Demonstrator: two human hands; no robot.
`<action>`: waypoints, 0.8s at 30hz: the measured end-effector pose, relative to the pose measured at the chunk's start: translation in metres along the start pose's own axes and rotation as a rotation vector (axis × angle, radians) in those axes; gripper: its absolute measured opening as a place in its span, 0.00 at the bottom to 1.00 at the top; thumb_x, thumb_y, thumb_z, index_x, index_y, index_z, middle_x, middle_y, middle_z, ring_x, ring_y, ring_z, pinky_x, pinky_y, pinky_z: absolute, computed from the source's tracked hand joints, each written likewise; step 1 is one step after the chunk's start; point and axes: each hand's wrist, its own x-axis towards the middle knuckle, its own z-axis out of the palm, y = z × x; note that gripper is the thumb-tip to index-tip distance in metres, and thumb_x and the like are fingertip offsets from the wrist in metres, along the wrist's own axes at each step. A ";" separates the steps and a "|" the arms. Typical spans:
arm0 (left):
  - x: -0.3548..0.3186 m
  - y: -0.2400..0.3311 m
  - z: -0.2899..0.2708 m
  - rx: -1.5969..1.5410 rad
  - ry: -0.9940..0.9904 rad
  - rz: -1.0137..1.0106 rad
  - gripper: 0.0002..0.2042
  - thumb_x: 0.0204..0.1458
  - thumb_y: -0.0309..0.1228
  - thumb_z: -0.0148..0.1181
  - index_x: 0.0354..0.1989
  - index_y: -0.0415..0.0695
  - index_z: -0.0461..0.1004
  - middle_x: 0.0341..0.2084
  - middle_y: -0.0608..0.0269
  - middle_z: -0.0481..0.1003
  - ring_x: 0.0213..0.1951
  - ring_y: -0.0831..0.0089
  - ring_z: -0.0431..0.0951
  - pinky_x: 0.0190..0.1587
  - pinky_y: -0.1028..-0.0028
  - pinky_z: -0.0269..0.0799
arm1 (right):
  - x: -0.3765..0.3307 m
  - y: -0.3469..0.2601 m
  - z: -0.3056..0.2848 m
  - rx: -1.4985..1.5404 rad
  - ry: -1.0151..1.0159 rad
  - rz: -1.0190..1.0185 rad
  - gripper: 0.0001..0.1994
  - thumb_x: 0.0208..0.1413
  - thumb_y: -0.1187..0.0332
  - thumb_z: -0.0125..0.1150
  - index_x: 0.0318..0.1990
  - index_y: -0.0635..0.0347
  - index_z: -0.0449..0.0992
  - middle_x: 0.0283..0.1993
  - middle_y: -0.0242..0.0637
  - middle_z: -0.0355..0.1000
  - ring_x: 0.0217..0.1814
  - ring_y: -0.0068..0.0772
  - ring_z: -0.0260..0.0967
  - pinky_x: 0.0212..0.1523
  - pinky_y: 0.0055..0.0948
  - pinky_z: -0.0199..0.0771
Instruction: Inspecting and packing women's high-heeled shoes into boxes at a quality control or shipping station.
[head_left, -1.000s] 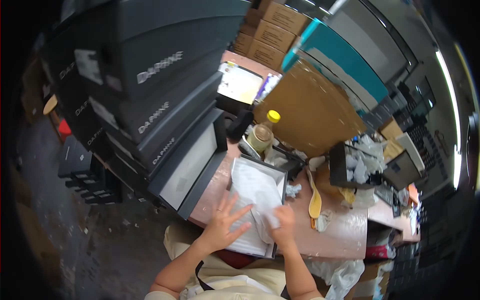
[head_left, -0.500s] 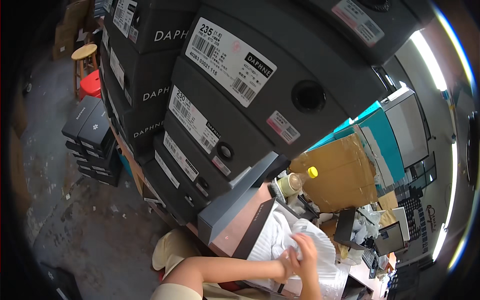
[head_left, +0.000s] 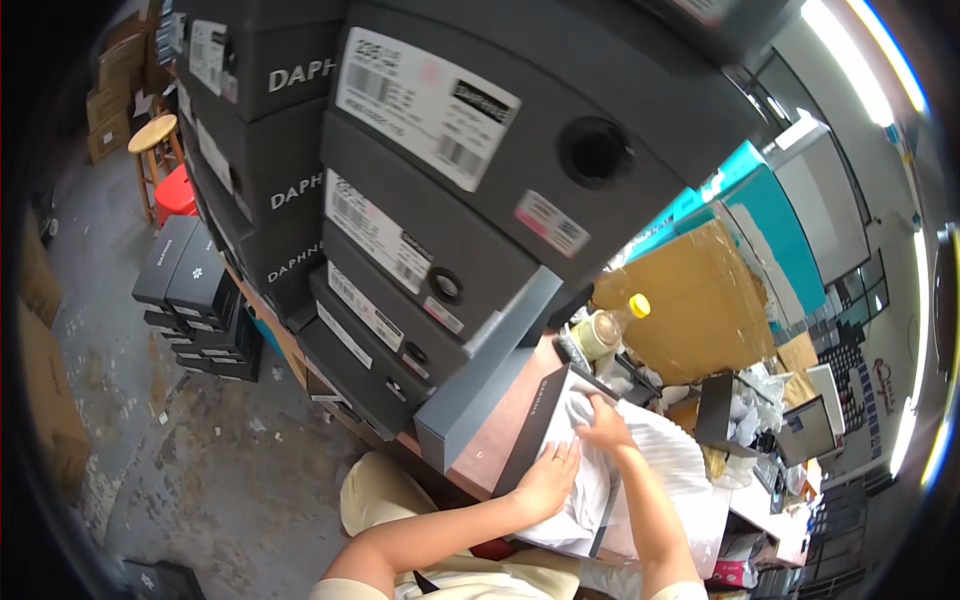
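In front of me lies an open dark grey shoebox [head_left: 529, 432], lined with crumpled white tissue paper [head_left: 590, 492]. My left hand [head_left: 548, 482] rests on the paper near the box's left side, fingers stretched out. Farther in, my right hand [head_left: 606, 428] has its fingers bent around a fold of the same paper. Any contents under the tissue are hidden. A creased, ribbed white sheet [head_left: 668, 462] spreads out to the right of the box.
Stacked dark shoeboxes [head_left: 430, 180] tower close on the left and overhead. A grey-blue lid or tray [head_left: 480, 385] stands against them on the pinkish tabletop [head_left: 512, 408]. Beyond are a yellow-capped bottle [head_left: 602, 333], a cardboard box [head_left: 690, 300] and a monitor [head_left: 808, 428].
My hands, close together over the paper before, have moved apart. The left now lies flat on the tissue, while the right has reached farther into the box. The view has shifted slightly.
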 end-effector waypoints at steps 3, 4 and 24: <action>0.002 -0.003 -0.004 -0.024 -0.101 0.043 0.36 0.41 0.52 0.57 0.50 0.29 0.67 0.56 0.42 0.60 0.58 0.56 0.59 0.59 0.59 0.54 | 0.000 0.013 -0.003 0.130 0.074 -0.098 0.26 0.35 0.72 0.63 0.48 0.64 0.68 0.45 0.47 0.72 0.49 0.42 0.69 0.50 0.31 0.66; 0.002 -0.003 -0.003 -0.064 -0.102 0.039 0.35 0.41 0.52 0.57 0.47 0.29 0.70 0.55 0.42 0.61 0.59 0.56 0.59 0.59 0.59 0.53 | -0.005 0.016 -0.004 0.180 0.108 -0.095 0.25 0.37 0.74 0.62 0.49 0.63 0.67 0.45 0.46 0.71 0.49 0.40 0.69 0.50 0.31 0.66; 0.017 0.010 -0.111 -1.548 0.996 -0.204 0.48 0.37 0.48 0.66 0.64 0.41 0.45 0.53 0.52 0.60 0.54 0.60 0.64 0.56 0.61 0.62 | -0.175 -0.050 -0.042 1.384 0.575 -0.181 0.31 0.47 0.70 0.64 0.58 0.62 0.54 0.49 0.36 0.65 0.54 0.29 0.62 0.56 0.29 0.59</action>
